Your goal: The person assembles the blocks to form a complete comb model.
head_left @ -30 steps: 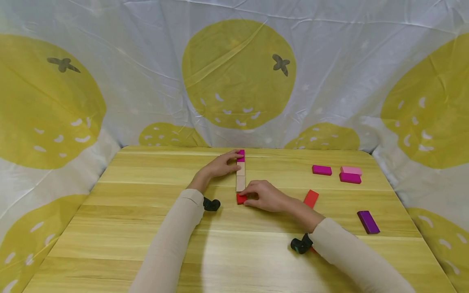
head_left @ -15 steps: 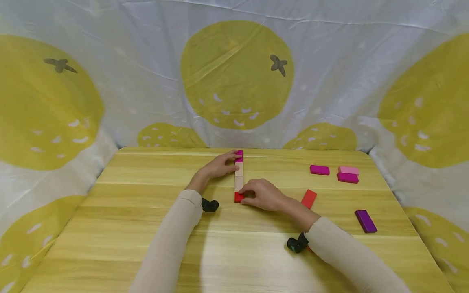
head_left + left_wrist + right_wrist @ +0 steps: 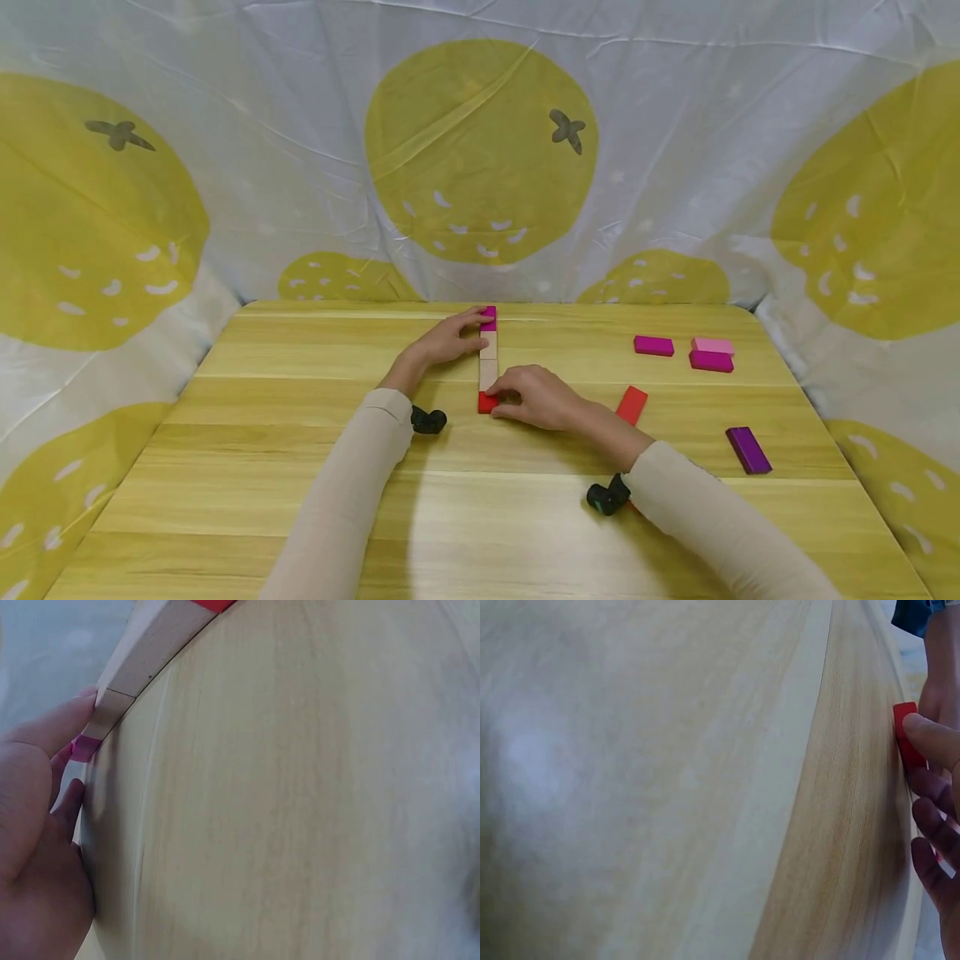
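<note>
A straight row of blocks runs away from me in the head view: a red block (image 3: 486,403) nearest, two pale wooden blocks (image 3: 488,372), and a magenta block (image 3: 490,319) at the far end. My right hand (image 3: 542,397) pinches the red block at its right end between thumb and index finger. In the right wrist view the thumb (image 3: 930,739) lies against that red block (image 3: 904,754). From the left side, my left hand (image 3: 448,337) touches the row, fingertips at the magenta block and thumb against a pale block (image 3: 112,709).
On the wooden table (image 3: 300,500), another red block (image 3: 632,404) lies partly under my right forearm. To the right are a magenta block (image 3: 654,346), a pink block (image 3: 712,346) against another magenta one (image 3: 712,361), and a purple block (image 3: 748,450). A patterned curtain (image 3: 480,167) hangs behind.
The head view has shifted slightly. The red block now sits in line with the row's near end, my right fingers still on it. My left hand stays at the far blocks.
</note>
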Action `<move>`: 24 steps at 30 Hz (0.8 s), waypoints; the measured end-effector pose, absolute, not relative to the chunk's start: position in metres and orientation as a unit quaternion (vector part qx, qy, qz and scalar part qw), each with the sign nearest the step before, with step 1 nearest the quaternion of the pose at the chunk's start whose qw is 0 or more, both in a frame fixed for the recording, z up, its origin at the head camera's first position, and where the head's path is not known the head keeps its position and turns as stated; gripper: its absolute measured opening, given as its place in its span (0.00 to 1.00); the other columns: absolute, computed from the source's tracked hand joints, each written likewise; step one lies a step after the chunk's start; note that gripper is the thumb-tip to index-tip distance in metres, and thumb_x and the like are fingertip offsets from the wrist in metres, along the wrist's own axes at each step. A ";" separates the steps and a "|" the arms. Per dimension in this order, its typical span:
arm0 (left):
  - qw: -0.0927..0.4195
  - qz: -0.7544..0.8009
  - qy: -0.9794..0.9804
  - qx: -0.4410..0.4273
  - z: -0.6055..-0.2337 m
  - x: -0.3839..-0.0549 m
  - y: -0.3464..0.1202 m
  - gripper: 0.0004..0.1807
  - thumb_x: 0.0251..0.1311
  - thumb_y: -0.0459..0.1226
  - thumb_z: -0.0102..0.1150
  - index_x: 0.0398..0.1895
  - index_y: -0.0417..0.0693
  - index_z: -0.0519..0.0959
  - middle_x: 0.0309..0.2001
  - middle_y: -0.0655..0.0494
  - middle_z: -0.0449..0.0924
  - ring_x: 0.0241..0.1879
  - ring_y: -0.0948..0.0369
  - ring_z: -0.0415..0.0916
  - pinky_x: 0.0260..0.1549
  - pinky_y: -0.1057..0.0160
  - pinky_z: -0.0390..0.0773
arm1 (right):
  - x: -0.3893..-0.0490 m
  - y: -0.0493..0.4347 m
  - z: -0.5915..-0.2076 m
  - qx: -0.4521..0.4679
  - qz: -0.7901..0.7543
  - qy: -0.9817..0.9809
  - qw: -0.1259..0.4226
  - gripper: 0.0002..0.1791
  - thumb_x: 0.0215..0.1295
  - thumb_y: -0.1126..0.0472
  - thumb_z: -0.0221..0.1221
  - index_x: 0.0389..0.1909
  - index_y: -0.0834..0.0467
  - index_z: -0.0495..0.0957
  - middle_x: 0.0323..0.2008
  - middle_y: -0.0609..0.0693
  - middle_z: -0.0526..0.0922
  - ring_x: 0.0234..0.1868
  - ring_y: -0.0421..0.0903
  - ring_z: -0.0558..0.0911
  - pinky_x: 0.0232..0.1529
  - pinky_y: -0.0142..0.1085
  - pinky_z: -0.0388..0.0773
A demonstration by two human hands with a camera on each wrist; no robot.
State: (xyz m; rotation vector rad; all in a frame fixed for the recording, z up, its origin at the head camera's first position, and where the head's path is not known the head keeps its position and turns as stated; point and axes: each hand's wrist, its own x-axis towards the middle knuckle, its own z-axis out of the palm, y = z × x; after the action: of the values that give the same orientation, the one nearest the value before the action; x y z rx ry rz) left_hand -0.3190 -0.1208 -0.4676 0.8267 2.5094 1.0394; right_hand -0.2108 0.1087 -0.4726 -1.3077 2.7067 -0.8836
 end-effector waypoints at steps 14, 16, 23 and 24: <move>0.152 0.359 0.877 0.279 -0.471 -0.318 -0.121 0.30 0.75 0.41 0.60 0.77 0.44 0.69 0.81 0.48 0.52 0.79 0.47 0.49 0.75 0.46 0.53 | -0.209 0.118 -0.467 -0.400 -0.298 0.866 0.022 0.16 0.66 0.57 0.72 0.51 0.58 0.86 0.39 0.45 0.85 0.40 0.41 0.82 0.46 0.36 0.80; 0.150 0.358 0.878 0.281 -0.470 -0.318 -0.120 0.30 0.75 0.40 0.60 0.77 0.44 0.69 0.81 0.48 0.52 0.79 0.47 0.49 0.75 0.46 0.53 | -0.209 0.123 -0.463 -0.394 -0.301 0.868 0.025 0.16 0.66 0.58 0.71 0.52 0.58 0.86 0.39 0.45 0.85 0.40 0.41 0.82 0.46 0.37 0.80; 0.155 0.359 0.877 0.278 -0.469 -0.318 -0.121 0.30 0.76 0.40 0.59 0.77 0.44 0.68 0.82 0.49 0.51 0.79 0.47 0.48 0.75 0.45 0.52 | -0.207 0.148 -0.450 -0.364 -0.306 0.879 0.040 0.17 0.67 0.58 0.71 0.53 0.60 0.86 0.39 0.46 0.85 0.40 0.40 0.81 0.43 0.37 0.81; 0.157 0.361 0.877 0.277 -0.468 -0.318 -0.121 0.30 0.76 0.40 0.59 0.77 0.44 0.68 0.82 0.49 0.51 0.79 0.47 0.48 0.75 0.45 0.53 | -0.207 0.151 -0.448 -0.360 -0.305 0.881 0.040 0.17 0.67 0.58 0.71 0.53 0.60 0.86 0.39 0.47 0.85 0.40 0.40 0.81 0.43 0.37 0.81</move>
State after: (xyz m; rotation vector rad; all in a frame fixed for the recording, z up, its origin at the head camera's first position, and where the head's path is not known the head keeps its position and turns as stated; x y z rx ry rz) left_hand -0.3175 -0.1208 -0.4683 0.7929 2.5091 1.0327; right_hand -0.2069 0.1509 -0.4485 -1.1038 2.6980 -0.9355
